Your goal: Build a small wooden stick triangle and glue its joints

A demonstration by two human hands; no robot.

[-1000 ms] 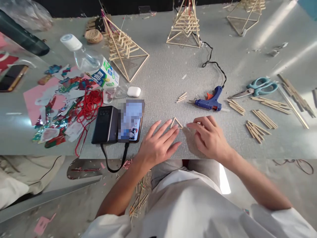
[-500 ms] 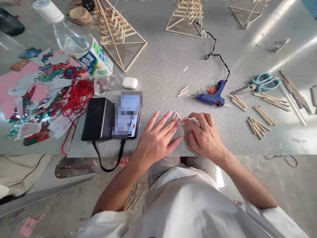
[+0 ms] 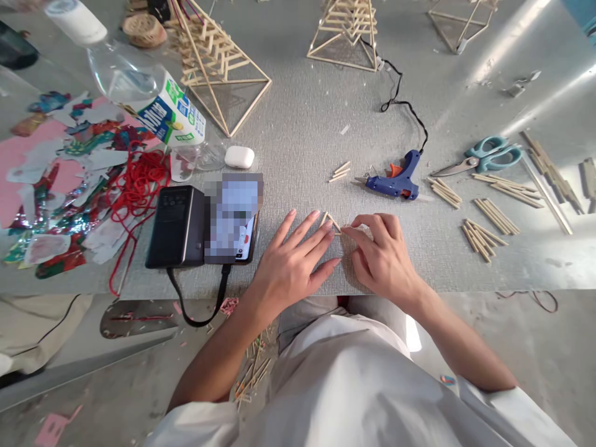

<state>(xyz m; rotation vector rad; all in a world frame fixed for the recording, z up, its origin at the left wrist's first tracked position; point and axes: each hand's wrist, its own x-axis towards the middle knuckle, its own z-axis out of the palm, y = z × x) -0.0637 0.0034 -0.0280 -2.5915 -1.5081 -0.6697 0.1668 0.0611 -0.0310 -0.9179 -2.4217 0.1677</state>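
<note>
The stick triangle (image 3: 331, 222) lies flat on the counter (image 3: 298, 143), between the two hands. Since a second ago the right hand (image 3: 379, 257) has closed in, and its fingertips now touch the triangle's right corner; the left hand (image 3: 293, 264) stays spread flat, fingers against the left side. Neither grips; both press lightly. The sticks are thin, pale wood on a grey woven mat. A blue glue gun (image 3: 395, 180) lies just beyond, with loose sticks (image 3: 484, 233) to its right.
</note>
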